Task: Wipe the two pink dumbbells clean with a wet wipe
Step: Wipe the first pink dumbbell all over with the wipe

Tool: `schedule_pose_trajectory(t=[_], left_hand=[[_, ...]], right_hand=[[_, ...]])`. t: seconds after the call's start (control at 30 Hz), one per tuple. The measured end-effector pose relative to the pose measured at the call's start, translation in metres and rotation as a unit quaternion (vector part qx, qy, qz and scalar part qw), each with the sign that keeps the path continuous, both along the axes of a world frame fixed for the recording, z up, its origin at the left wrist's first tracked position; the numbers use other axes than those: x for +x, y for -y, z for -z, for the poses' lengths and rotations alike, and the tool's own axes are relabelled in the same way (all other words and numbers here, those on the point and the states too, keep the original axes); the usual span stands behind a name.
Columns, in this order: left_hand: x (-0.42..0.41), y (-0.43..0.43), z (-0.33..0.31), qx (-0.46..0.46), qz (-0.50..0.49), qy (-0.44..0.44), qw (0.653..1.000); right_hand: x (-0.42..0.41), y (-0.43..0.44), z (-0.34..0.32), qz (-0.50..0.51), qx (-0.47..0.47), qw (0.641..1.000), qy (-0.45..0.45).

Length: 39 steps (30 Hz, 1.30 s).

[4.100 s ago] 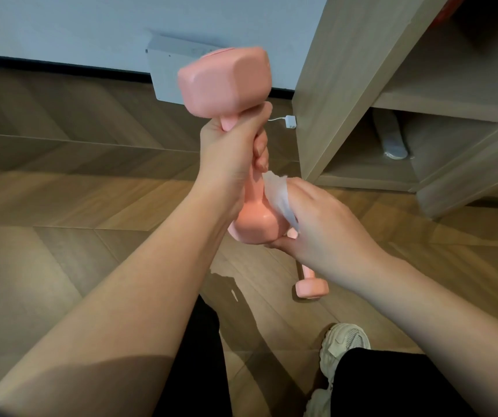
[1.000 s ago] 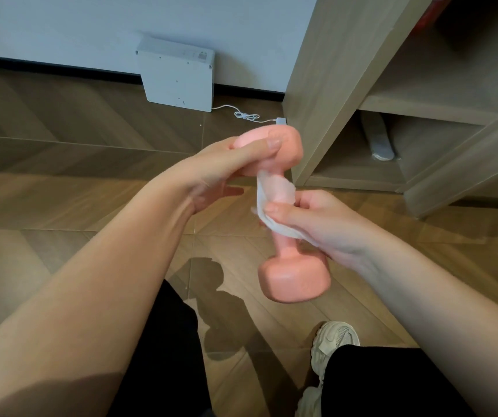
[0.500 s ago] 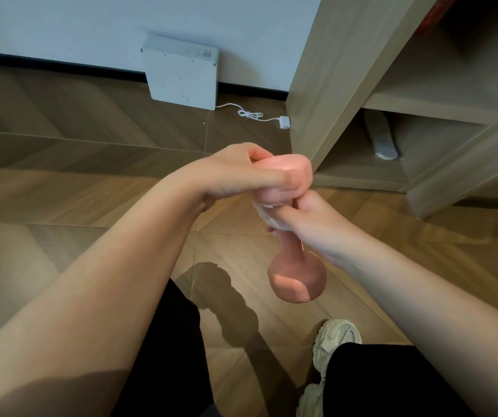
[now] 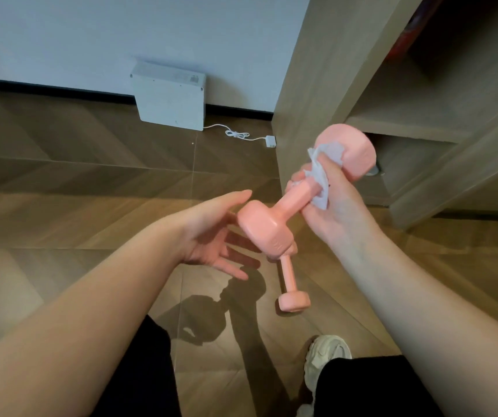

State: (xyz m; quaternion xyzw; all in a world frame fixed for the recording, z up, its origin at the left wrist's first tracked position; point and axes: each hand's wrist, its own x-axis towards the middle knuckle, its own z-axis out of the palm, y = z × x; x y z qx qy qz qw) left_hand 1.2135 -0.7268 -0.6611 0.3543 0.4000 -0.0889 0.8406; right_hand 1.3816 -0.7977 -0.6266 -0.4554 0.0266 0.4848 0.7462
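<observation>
— While my right hand grips the dumbbell by its handle through the wipe, it hangs tilted in the air, one head up by the shelf.
— Your left?
— Left hand open, fingers spread, just beside the lower head. Other dumbbell lies on the floor below.

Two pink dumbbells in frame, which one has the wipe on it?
The raised dumbbell, gripped at its handle by the right hand through the wet wipe. The other dumbbell lies on the floor, untouched.

Two dumbbells, one wipe, perhaps two shoes.
</observation>
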Motion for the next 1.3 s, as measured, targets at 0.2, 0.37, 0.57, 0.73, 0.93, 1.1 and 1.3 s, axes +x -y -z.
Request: schedule_pose_trajectory(t=[0.2,0.37,0.57,0.73,0.93,1.1,1.3], left_hand=[[0.016,0.018,-0.013,-0.042,-0.12,0.104,0.986],[0.015,0.027,-0.005,0.545,-0.14,0.158,0.812],[0.018,0.024,-0.006,0.21,-0.16,0.141,0.954],[0.014,0.015,-0.003,0.343,-0.165,0.18,0.907],[0.014,0.008,-0.001,0.312,-0.133,0.18,0.923],[0.016,0.007,-0.002,0.253,-0.132,0.152,0.946],[0.019,0.001,-0.001,0.372,-0.122,0.197,0.899]], right_hand=[[0.0,-0.008,-0.009,0.047,-0.011,0.999,0.005],[0.007,-0.013,-0.012,0.059,-0.02,0.997,-0.038],[0.008,-0.018,-0.008,0.05,-0.011,0.997,-0.058],[0.007,-0.019,-0.008,0.056,-0.01,0.996,-0.069],[0.006,-0.019,-0.005,0.083,-0.023,0.991,-0.099],[0.007,-0.021,-0.006,0.071,-0.034,0.995,-0.069],[0.011,-0.02,-0.009,0.092,-0.021,0.991,-0.097]])
